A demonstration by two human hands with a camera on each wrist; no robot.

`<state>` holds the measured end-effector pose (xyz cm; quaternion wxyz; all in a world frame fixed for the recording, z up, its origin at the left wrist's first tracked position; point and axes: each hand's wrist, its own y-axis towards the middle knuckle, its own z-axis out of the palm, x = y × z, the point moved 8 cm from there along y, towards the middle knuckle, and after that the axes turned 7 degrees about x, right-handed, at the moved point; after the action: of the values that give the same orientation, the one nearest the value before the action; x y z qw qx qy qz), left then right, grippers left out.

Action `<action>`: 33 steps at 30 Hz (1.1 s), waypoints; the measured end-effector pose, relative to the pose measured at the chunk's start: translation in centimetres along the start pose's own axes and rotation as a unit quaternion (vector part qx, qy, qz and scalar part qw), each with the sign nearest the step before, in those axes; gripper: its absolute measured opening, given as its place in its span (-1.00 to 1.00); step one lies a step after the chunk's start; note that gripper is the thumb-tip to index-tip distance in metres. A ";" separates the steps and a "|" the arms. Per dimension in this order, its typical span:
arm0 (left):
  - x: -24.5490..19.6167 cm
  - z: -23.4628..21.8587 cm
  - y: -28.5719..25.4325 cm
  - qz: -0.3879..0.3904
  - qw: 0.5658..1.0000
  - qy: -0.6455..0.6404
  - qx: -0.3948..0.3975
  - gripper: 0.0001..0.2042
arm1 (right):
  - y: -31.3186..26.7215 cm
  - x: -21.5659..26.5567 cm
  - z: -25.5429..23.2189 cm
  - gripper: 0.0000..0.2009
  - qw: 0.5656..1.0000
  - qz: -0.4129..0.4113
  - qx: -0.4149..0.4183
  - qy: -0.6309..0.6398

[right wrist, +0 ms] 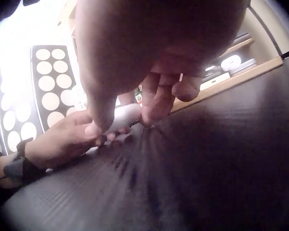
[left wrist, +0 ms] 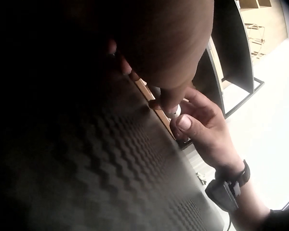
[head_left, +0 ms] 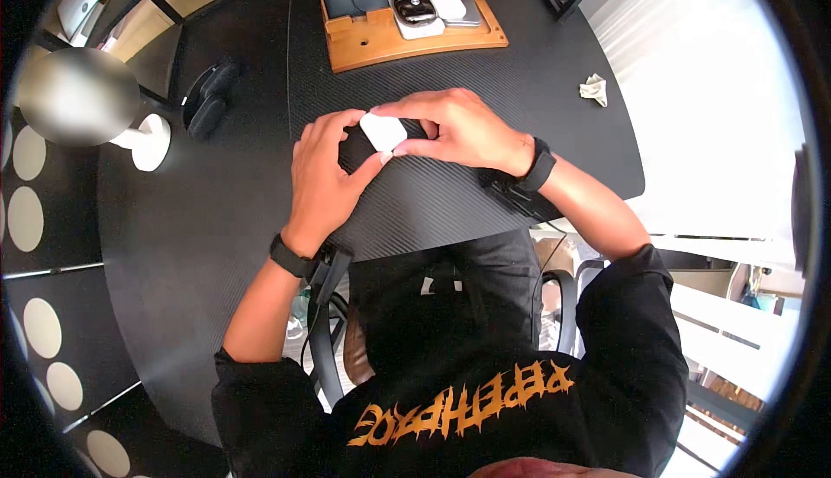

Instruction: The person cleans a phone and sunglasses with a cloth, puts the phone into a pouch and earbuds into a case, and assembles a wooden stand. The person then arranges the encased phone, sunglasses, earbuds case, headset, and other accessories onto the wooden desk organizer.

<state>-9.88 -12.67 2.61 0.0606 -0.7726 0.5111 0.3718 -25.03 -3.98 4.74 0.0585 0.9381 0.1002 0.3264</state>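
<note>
A small white case-like object [head_left: 383, 132] with rounded corners is held between both hands, low over the black desk [head_left: 242, 218]. My left hand [head_left: 327, 166] pinches its left side, with thumb at the near corner and fingers at the far one. From the other side my right hand [head_left: 463, 128] grips it between thumb and fingers. In the right wrist view the white object [right wrist: 125, 115] shows its smooth side between the fingers. Only a sliver of it [left wrist: 175, 112] appears past the fingertips in the left wrist view.
Toward the back stands a wooden organizer [head_left: 415, 45] bearing a watch [head_left: 415, 9] and a white rounded item [head_left: 447, 6]. Black headphones [head_left: 210, 102] and a white-based lamp [head_left: 151, 142] are on the left. A crumpled tissue [head_left: 594, 89] lies near the right edge.
</note>
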 end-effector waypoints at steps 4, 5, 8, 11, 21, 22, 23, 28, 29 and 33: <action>0.4 0.4 -0.4 0.001 1.000 0.001 0.008 -0.43 | -0.6 -1.2 0.5 -0.46 0.997 0.006 -0.034 0.065; 0.3 0.2 -0.2 0.010 1.000 0.004 0.004 -0.42 | -0.8 -1.2 0.4 -0.46 0.997 0.006 -0.035 0.063; 0.4 0.2 -0.2 -0.012 1.000 -0.008 -0.011 -0.44 | -1.7 -2.8 -0.9 -0.46 0.990 0.058 -0.061 0.111; 0.4 0.1 -0.3 -0.011 1.000 -0.003 -0.011 -0.45 | -3.5 -5.5 -3.3 -0.49 0.974 0.128 -0.119 0.146; 0.2 0.3 -0.1 -0.015 1.000 -0.001 -0.005 -0.48 | -5.4 -16.5 -13.3 -0.50 0.951 0.171 -0.255 -0.027; 0.4 0.3 -0.2 -0.015 1.000 0.001 -0.008 -0.49 | -4.9 -16.4 -13.4 -0.49 0.951 0.171 -0.251 -0.063; 0.4 0.3 -0.1 -0.017 1.000 0.003 -0.013 -0.50 | -4.5 -16.5 -13.7 -0.49 0.951 0.168 -0.253 -0.064; 0.3 0.2 -0.3 -0.018 1.000 -0.003 -0.007 -0.53 | -3.6 -19.1 -12.6 -0.51 0.944 0.217 -0.243 -0.048; 0.2 0.1 -0.1 -0.014 1.000 0.000 -0.008 -0.53 | -3.4 -19.2 -13.0 -0.51 0.941 0.218 -0.250 -0.058; 0.4 0.3 -0.2 -0.017 1.000 -0.003 -0.006 -0.56 | -3.2 -19.6 -13.2 -0.56 0.940 0.201 -0.267 -0.065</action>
<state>-9.80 -12.77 2.10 0.0640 -0.7801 0.4957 0.3764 -48.77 -4.71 2.72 0.2461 0.9079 -0.1852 0.2843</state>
